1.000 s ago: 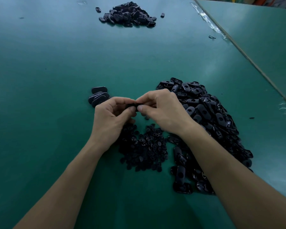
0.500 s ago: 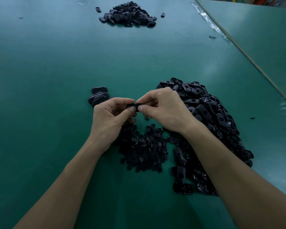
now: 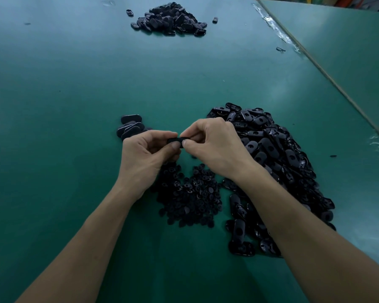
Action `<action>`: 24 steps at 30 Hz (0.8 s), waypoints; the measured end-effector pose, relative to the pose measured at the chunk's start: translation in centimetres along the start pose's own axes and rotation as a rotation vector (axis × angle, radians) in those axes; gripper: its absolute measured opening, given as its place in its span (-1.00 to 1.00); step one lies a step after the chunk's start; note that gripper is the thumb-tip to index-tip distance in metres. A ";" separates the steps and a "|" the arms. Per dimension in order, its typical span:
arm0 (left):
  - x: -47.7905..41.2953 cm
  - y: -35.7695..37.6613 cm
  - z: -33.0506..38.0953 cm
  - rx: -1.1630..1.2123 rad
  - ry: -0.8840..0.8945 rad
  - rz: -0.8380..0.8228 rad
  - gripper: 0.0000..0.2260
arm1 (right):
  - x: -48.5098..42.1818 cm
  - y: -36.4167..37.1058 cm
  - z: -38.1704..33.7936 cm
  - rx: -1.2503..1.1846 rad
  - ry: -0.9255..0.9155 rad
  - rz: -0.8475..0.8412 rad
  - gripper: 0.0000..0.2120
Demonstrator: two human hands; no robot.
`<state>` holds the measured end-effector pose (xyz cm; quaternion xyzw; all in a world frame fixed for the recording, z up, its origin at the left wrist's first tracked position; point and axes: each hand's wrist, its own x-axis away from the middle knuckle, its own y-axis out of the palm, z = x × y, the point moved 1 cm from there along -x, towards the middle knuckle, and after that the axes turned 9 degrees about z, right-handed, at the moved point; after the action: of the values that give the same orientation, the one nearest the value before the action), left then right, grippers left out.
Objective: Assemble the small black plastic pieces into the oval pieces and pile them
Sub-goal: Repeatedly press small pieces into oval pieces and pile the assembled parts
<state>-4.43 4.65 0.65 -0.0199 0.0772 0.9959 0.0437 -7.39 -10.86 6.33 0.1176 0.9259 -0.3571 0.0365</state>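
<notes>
My left hand (image 3: 146,157) and my right hand (image 3: 214,147) meet above the green table, and both pinch one black oval piece (image 3: 176,141) between thumbs and fingertips. Most of that piece is hidden by the fingers. Under the hands lies a heap of small black plastic pieces (image 3: 189,195). A large heap of oval pieces (image 3: 276,162) spreads to the right. A small pile of oval pieces (image 3: 129,126) sits just left of my left hand.
Another heap of black oval pieces (image 3: 170,20) lies at the far end of the green table (image 3: 64,95), with a few strays beside it. A seam with tape (image 3: 276,29) runs along the right, where a second table surface begins.
Both hands have stayed together on the oval piece, lifting very slightly. The heaps have not moved.
</notes>
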 end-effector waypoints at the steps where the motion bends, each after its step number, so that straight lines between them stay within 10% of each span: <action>1: 0.0 0.0 0.0 -0.022 0.017 0.005 -0.82 | 0.0 -0.1 0.0 0.005 0.001 -0.007 -0.90; 13: 0.1 -0.2 0.0 -0.349 0.328 0.169 -0.74 | 0.0 -0.2 0.3 0.098 -0.023 -0.033 -0.71; 24: -2.4 -3.6 0.0 -0.530 0.312 0.420 -0.90 | 0.7 -1.1 2.6 0.827 0.134 -0.021 -0.67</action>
<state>-1.76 8.00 0.20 -0.1658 -0.1751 0.9536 -0.1804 -8.40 -13.26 5.00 0.1361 0.7061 -0.6906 -0.0777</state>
